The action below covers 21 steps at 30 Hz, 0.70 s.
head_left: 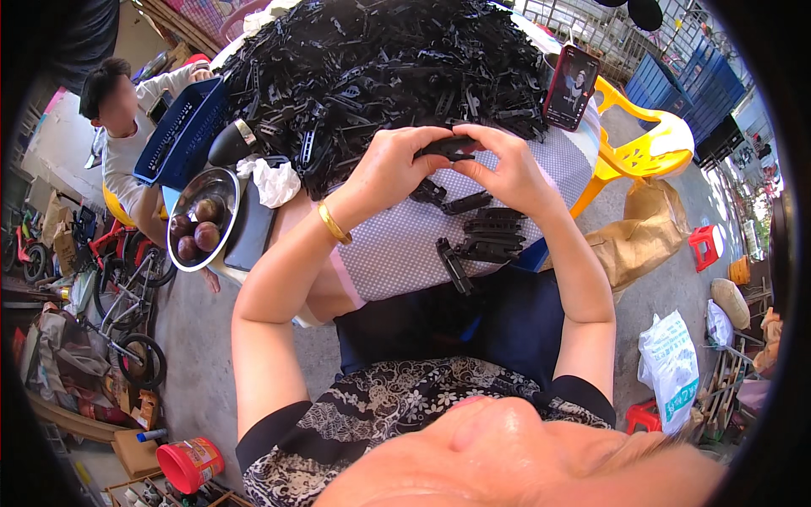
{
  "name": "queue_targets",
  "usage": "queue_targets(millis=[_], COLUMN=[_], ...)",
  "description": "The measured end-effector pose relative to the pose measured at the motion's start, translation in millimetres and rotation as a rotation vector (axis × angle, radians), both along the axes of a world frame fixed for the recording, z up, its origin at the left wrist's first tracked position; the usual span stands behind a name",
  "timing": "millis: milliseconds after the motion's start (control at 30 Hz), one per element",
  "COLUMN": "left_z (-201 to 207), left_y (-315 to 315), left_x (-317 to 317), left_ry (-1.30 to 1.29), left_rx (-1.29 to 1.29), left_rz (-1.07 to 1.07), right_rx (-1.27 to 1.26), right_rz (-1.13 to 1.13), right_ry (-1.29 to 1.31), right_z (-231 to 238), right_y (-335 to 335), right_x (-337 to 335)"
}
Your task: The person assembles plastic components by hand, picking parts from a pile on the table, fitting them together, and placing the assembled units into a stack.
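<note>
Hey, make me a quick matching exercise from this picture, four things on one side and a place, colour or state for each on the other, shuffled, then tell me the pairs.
Things:
1. black piece
2. phone
3. chair
4. bowl

Descriptions:
A. yellow
B. holding dark fruits
C. held by the left hand and right hand
D. lit up

Pairs: 1-C, 2-D, 3-A, 4-B

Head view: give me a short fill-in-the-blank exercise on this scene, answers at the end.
The left hand and right hand hold a part whose colour is ____.
The gold bangle is worn on the person's ____ side.
The metal bowl shows ____ round fruits.
The plastic chair right of the phone is ____.
Missing words: black; left; four; yellow.
</note>
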<state>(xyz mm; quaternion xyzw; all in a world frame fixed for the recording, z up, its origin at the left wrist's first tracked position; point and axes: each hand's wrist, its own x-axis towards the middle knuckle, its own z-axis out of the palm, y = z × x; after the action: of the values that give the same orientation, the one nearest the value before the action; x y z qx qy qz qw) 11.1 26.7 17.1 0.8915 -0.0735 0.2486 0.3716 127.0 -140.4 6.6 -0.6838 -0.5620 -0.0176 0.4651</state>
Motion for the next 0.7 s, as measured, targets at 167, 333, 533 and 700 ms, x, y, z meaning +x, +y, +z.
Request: queue_targets(millis=[167,333,533,700], left_z=[1.2,0.0,2.0,-0.1], left_y=[-0.4,-3.0,-4.3,3.0], left_x=[-0.5,-0.6,-1.2,2.9], left_ry=[0.047,-0.025,-0.040,0.128], left_rx=[-0.048,0.006,0.002,-0.151], left_rz=[-0.006,-0.010,-0.024,-0.091], right_rx=[-0.022,-0.034,0.061,-0.051], right_rz=[0.026,0.019,-0.010,-0.031], right_ry=[-0.012,0.001,-0.099,-0.032], right_z=[2.9,6.3,5.3,1.4], right_y=[-3.8,-6.5,-7.0,-6.7], right_x=[0.1,-3.5,-1.8,-0.3])
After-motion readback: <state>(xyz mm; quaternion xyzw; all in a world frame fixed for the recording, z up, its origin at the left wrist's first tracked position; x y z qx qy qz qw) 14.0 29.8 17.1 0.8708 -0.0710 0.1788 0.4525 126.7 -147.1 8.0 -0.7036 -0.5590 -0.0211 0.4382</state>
